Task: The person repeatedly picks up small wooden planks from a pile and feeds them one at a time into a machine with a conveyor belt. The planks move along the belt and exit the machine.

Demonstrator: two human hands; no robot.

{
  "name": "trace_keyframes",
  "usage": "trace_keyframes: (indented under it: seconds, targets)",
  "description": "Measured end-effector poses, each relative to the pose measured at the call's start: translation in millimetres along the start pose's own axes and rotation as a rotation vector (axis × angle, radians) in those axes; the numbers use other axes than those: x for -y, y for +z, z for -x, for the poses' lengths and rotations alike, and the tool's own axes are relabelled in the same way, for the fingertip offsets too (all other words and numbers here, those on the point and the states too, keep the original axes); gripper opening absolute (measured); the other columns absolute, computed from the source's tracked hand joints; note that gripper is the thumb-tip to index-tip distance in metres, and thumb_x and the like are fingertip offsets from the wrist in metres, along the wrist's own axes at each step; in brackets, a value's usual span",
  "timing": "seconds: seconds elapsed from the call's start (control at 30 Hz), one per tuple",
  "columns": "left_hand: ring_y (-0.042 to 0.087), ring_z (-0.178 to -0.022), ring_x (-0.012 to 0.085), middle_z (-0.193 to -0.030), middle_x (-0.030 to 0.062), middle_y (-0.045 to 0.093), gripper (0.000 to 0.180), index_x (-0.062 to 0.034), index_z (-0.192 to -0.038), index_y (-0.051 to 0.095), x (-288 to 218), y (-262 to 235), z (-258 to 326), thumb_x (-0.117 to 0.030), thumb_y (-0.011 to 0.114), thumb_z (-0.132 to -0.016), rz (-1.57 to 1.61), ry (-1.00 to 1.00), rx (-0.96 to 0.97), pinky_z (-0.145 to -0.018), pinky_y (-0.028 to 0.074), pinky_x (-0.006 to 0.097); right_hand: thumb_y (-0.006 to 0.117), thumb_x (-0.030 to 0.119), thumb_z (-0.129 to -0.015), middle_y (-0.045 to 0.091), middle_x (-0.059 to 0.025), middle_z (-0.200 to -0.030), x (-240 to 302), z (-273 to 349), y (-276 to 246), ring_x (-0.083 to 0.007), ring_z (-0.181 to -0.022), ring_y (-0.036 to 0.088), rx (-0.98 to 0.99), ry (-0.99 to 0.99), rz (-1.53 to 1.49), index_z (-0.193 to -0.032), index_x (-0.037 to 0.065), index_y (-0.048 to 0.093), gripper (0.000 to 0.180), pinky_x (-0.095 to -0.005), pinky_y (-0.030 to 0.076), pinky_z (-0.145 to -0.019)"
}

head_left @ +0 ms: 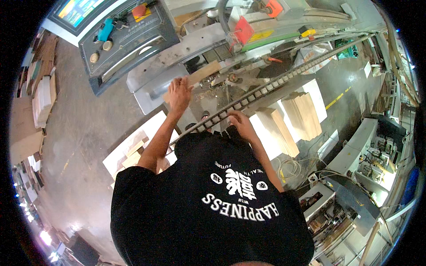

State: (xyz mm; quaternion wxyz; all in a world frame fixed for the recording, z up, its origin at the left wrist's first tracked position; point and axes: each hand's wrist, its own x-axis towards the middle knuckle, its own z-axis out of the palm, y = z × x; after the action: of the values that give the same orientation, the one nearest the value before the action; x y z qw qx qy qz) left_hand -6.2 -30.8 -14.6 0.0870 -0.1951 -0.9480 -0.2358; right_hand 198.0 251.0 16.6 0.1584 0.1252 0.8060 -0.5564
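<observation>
My left hand [179,95] reaches forward, fingers stretched out and lying over a narrow wooden board [205,72] on the grey machine's bed. Part of the board is hidden under that hand; its far end points toward the cutting area. Lower and to the right, my right hand [240,123] is beside the long roller rail [257,94]. Its fingers are loosely bent and slightly apart, with nothing visible in them. The rail runs diagonally across in front of my body.
Stacked wooden boards [301,115] stand on white sheets to the right. More wood pieces [133,155] lie at lower left. A control panel [128,40] with a screen sits at far left. Red guards [242,32] rise over the machine. Loose hose [288,168] coils on the floor.
</observation>
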Motion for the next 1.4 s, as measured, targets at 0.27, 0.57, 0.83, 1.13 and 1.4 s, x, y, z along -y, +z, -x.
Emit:
trace_keyframes:
  seconds: [0.27,0.57,0.83,1.13,1.4]
  targets:
    - [0.053,-0.126,0.0339,-0.131,0.0093,0.061,0.048,-0.0178,-0.138,0.065,28.8,6.5,-71.1,-0.038,0.075,-0.096,-0.099,-0.016,-0.193,-0.111,0.036,0.053,0.066,0.036,-0.107,0.056,-0.0076,-0.153,51.7,-145.4,47.0,-0.0245,-0.143,0.052,0.074,-0.143,-0.548,-0.152,0.006,0.054,0.055,-0.0439,0.041,-0.121]
    - [0.059,-0.124,0.0238,-0.129,-0.0022,0.069,0.035,-0.0202,-0.131,0.072,58.6,-16.5,-51.8,-0.026,0.073,-0.097,-0.131,0.005,-0.141,-0.112,0.036,0.047,0.067,0.051,-0.103,0.034,-0.0054,-0.171,135.5,-219.8,75.6,-0.0189,-0.162,0.022,0.039,0.054,-1.119,-0.162,0.008,0.040,0.078,-0.0405,0.012,-0.132]
    - [0.064,-0.122,0.0217,-0.145,-0.0101,0.069,0.039,-0.0317,-0.138,0.071,90.5,-40.3,-32.4,-0.023,0.068,-0.100,-0.167,-0.044,0.181,-0.113,0.034,0.048,0.072,0.050,-0.100,-0.014,-0.0209,-0.179,147.6,-225.4,86.4,-0.0259,-0.166,-0.006,-0.045,-0.011,-0.989,-0.152,0.007,0.053,0.070,-0.0429,0.002,-0.132]
    - [0.072,-0.122,0.0320,-0.146,-0.0051,0.069,0.047,-0.0287,-0.140,0.070,58.0,-10.1,-68.1,-0.008,0.066,-0.098,-0.046,0.040,0.077,-0.109,0.053,0.046,0.069,0.049,-0.102,0.004,-0.0153,-0.180,128.8,-237.8,56.2,-0.0180,-0.162,0.015,-0.136,-0.093,-1.001,-0.145,0.007,0.058,0.061,-0.0451,0.004,-0.132]
    - [0.063,-0.120,0.0268,-0.150,-0.0067,0.066,0.061,-0.0273,-0.143,0.069,19.4,4.6,-89.4,0.003,0.065,-0.089,0.023,0.028,0.086,-0.115,0.036,0.045,0.064,0.037,-0.108,0.040,-0.0125,-0.164,108.5,-260.5,29.4,-0.0205,-0.156,0.031,-0.228,-0.146,-1.119,-0.165,0.000,0.030,0.076,-0.0447,0.007,-0.135]
